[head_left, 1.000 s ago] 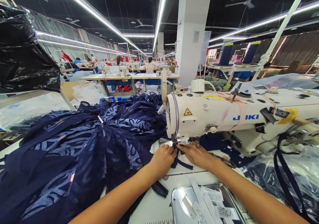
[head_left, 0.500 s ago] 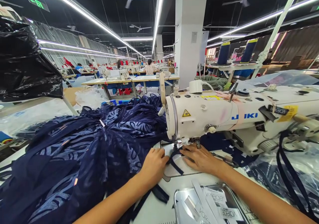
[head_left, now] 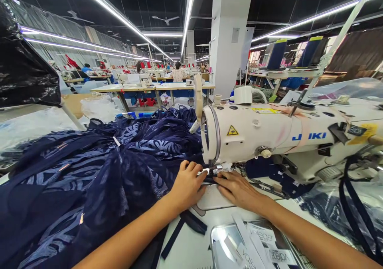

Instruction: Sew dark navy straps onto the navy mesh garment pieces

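Observation:
A cream Juki sewing machine (head_left: pixel 269 137) stands in front of me. A big heap of navy patterned fabric (head_left: pixel 89 169) covers the table to its left. My left hand (head_left: pixel 187 185) rests with fingers curled on the fabric's edge just left of the presser foot (head_left: pixel 216 168). My right hand (head_left: pixel 237 188) lies flat, fingers stretched toward the foot, pressing a narrow navy strip on the machine bed (head_left: pixel 211 197). Both hands nearly touch under the needle.
A metal tray (head_left: pixel 218 237) with white printed labels (head_left: pixel 254 245) sits near the table's front edge. Navy straps (head_left: pixel 350 197) and plastic-wrapped fabric lie at the right. Thread cones (head_left: pixel 277 53) stand behind the machine. Other workers sit at far tables.
My left hand has slid forward along the fabric toward the presser foot. The loose navy strip loop between my hands has flattened under the right hand.

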The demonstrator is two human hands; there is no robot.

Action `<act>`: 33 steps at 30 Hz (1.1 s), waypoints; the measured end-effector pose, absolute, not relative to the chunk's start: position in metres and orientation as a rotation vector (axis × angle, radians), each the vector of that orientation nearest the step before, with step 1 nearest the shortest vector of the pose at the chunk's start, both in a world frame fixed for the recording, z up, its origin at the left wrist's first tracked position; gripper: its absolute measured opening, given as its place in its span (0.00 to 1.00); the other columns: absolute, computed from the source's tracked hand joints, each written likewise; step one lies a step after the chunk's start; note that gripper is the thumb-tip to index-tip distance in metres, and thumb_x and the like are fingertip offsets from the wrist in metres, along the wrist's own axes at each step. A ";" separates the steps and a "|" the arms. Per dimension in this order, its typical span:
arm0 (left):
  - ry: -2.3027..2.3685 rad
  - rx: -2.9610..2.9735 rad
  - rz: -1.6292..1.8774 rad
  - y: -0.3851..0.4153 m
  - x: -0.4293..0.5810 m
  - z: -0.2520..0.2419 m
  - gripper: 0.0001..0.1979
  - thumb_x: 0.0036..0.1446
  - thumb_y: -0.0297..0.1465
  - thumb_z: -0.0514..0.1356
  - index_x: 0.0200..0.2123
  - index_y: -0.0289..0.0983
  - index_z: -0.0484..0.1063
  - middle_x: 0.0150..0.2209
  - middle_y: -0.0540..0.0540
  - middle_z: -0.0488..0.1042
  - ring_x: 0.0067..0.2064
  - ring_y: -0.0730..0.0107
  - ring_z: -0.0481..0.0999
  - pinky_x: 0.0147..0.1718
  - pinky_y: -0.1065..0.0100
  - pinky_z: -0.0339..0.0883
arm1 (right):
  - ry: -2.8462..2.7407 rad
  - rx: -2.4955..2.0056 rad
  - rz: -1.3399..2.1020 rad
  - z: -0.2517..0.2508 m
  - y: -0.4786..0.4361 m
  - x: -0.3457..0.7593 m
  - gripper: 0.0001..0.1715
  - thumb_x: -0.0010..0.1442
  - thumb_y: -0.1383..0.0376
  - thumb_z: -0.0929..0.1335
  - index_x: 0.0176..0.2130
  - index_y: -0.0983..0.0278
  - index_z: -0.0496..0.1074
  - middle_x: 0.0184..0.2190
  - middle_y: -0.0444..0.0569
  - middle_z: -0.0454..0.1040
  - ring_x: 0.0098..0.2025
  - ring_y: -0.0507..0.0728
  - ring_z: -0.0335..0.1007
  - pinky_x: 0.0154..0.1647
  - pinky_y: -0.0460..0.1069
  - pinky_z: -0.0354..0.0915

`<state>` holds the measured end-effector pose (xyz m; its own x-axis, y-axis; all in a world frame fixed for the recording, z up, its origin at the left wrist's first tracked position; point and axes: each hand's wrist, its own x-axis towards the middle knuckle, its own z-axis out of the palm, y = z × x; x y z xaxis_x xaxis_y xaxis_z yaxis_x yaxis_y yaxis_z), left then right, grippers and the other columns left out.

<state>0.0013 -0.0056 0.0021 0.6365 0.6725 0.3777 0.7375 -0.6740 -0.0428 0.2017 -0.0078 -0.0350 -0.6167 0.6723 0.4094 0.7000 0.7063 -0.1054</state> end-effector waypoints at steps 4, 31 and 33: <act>-1.021 -2.621 -0.446 -0.004 0.008 -0.009 0.08 0.57 0.26 0.52 0.34 0.36 0.71 0.33 0.46 0.70 0.38 0.64 0.65 0.42 0.58 0.53 | -2.424 -1.066 0.042 -0.041 -0.003 0.205 0.17 0.57 0.69 0.62 0.46 0.62 0.70 0.43 0.52 0.73 0.44 0.57 0.69 0.44 0.52 0.66; -0.863 -2.704 -0.502 -0.001 0.003 -0.017 0.07 0.59 0.26 0.53 0.35 0.37 0.71 0.38 0.50 0.75 0.41 0.67 0.68 0.42 0.60 0.52 | -2.607 -0.832 -0.190 -0.028 -0.007 0.215 0.17 0.57 0.74 0.60 0.44 0.64 0.69 0.42 0.53 0.69 0.41 0.57 0.66 0.40 0.52 0.67; -0.881 -2.710 -0.479 -0.002 0.002 -0.016 0.08 0.59 0.25 0.53 0.36 0.38 0.71 0.38 0.50 0.75 0.39 0.68 0.68 0.39 0.62 0.53 | -2.599 -0.827 -0.163 -0.027 -0.007 0.215 0.16 0.57 0.74 0.60 0.44 0.64 0.69 0.41 0.53 0.69 0.41 0.57 0.66 0.39 0.51 0.67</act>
